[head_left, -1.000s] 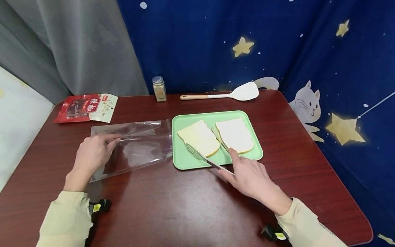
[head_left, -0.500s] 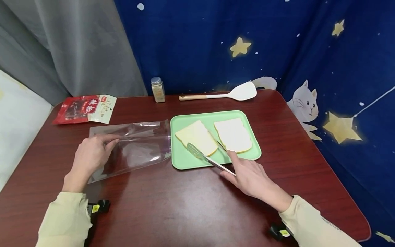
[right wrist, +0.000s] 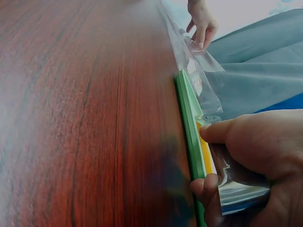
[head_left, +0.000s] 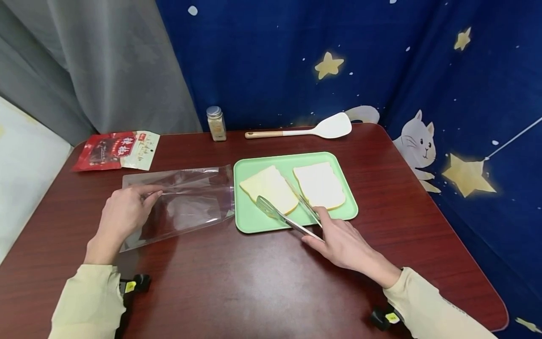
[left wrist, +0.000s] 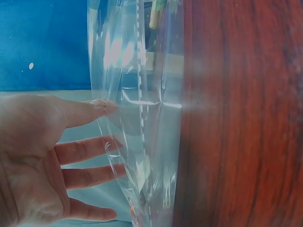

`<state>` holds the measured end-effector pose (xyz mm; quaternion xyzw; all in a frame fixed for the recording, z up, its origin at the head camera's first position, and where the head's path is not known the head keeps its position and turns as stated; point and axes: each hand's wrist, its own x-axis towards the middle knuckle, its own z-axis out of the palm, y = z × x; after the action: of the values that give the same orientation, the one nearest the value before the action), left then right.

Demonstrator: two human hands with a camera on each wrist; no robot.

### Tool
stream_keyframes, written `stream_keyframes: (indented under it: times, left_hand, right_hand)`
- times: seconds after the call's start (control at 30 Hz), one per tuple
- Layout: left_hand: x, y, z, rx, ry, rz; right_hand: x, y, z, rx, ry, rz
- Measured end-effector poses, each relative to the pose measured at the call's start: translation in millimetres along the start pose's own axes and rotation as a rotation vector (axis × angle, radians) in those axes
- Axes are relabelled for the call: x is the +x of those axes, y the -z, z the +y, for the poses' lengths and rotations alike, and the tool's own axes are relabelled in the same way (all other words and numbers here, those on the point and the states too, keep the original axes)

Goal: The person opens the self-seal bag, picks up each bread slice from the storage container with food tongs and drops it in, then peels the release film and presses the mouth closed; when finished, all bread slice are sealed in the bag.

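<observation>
My left hand (head_left: 124, 212) pinches the upper layer of a clear plastic bag (head_left: 195, 209) between thumb and fingers, raising it a little. The bag's purple-edged end lies against the left side of a green tray (head_left: 242, 221). On that tray lie two bread slices, a left slice (head_left: 271, 190) turned at an angle and a right slice (head_left: 319, 186). My right hand (head_left: 345, 242) holds metal tongs (head_left: 296, 227) with the arms spread. One slotted tip lies over the left slice's near-left edge, the other arm along its right edge. In the right wrist view the tongs' bent end (right wrist: 244, 196) sits inside the palm.
A red and white food packet (head_left: 116, 150) lies at the back left of the dark wooden table (head_left: 254, 287). A spice jar (head_left: 217, 125) and a white spatula (head_left: 332, 126) with a wooden handle stand and lie along the back edge, before a blue curtain (head_left: 262, 56).
The tongs' far arm has shifted left from the right slice's edge to the left slice's right side. The gap between the tips has narrowed. My left hand holds the bag as before.
</observation>
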<state>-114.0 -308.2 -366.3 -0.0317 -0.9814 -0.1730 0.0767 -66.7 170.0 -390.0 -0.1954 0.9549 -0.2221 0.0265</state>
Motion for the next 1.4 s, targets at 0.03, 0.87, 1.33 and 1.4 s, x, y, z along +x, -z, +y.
stream_keyframes:
  times: [0.03, 0.87, 1.33, 1.4]
  left_hand:
    - [-0.2, 0.0, -0.2, 0.001, 0.002, 0.002]
    - [-0.1, 3.3, -1.2, -0.012, 0.019, -0.002]
    - [-1.9, 6.0, -2.7, -0.028, 0.014, 0.025]
    - [-2.2, 6.3, -3.2, -0.031, 0.017, 0.029]
  right_hand:
    - [0.1, -0.3, 0.3, 0.009, 0.001, -0.005]
    - [0.6, 1.2, -6.6, -0.067, 0.117, 0.058]
    - [20.5, 25.6, -10.7, -0.328, 0.269, 0.076]
    - [21.6, 28.0, -11.4, -0.363, 0.295, 0.086]
